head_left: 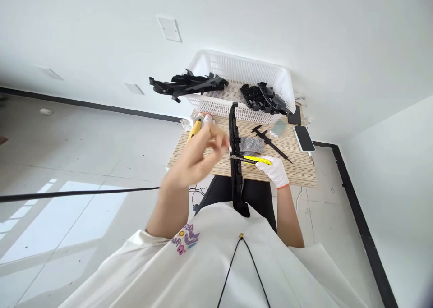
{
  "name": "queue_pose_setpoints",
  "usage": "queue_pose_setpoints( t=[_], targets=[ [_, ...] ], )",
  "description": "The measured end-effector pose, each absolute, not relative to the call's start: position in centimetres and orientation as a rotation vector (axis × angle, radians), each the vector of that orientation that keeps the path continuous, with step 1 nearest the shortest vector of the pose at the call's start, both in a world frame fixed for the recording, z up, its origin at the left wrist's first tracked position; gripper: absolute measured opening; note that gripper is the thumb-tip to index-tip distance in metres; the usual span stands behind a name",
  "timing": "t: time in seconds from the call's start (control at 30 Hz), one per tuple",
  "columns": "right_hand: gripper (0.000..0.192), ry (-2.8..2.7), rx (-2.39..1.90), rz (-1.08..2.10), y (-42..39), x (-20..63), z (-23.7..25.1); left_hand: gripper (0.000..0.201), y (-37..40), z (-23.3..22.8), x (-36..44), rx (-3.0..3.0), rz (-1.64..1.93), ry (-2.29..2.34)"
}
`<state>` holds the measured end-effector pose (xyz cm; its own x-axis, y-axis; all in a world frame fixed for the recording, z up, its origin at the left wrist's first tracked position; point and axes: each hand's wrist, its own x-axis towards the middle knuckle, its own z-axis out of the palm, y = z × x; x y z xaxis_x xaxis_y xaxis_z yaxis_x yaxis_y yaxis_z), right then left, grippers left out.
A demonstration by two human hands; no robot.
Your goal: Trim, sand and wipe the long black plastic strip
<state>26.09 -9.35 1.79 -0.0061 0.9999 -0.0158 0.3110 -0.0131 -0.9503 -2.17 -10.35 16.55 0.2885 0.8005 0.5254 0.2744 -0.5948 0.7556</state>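
Note:
A long black plastic strip-shaped part (236,177) lies across the table's near edge, its lower end against my shirt. Beside its middle is my left hand (204,157), bare and blurred, with fingers curled and thumb and forefinger drawn together. Something small and pale shows at the fingertips, too unclear to name. My right hand (274,170), in a white knit glove, is closed around a yellow-handled utility knife (259,159). The knife's dark front end reaches the black part, touching or crossing just over it. Behind the knife sits a grey speckled block or roll (252,144).
At the back of the wooden table (301,172), a white plastic basket (248,62) holds black parts in two heaps, the left heap (189,83) jutting over its rim. A black caliper (270,143), a phone (304,139) and a yellow tool (195,128) lie around. A black cable (77,192) crosses at left.

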Motion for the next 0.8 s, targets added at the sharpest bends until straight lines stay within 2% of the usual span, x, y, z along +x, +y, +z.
queue_pose_setpoints(
  t=[0.03, 0.17, 0.2, 0.37, 0.6, 0.8],
  targets=[
    [0.034, -1.438, -1.452, 1.062, -9.3, 26.1, 1.7, 0.011, -8.0, 14.4, -2.1, 1.927, 1.215, 1.051],
    [0.033, -1.459, -1.457, 1.062, -9.1, 26.2, 1.5, 0.064, -2.2, 6.2, -0.9, 1.618, 0.917, 1.169],
    [0.033, -1.466, -1.452, 1.062, -9.1, 26.2, 1.5, 0.071, -1.7, 4.8, -0.6, 1.571, 0.89, 1.12],
    [0.04, -1.44, -1.457, 1.052, -9.4, 26.1, 1.8, 0.061, -1.1, 2.2, 0.8, 1.458, 0.968, 0.881],
    [0.038, -1.339, -1.443, 1.048, -9.6, 26.2, 1.7, 0.069, 0.6, 3.6, 2.4, 1.554, 1.003, 0.77],
    [0.039, -1.333, -1.449, 1.055, -9.6, 26.2, 1.9, 0.071, -1.2, 2.2, 3.6, 1.437, 1.136, 0.752]
  ],
)
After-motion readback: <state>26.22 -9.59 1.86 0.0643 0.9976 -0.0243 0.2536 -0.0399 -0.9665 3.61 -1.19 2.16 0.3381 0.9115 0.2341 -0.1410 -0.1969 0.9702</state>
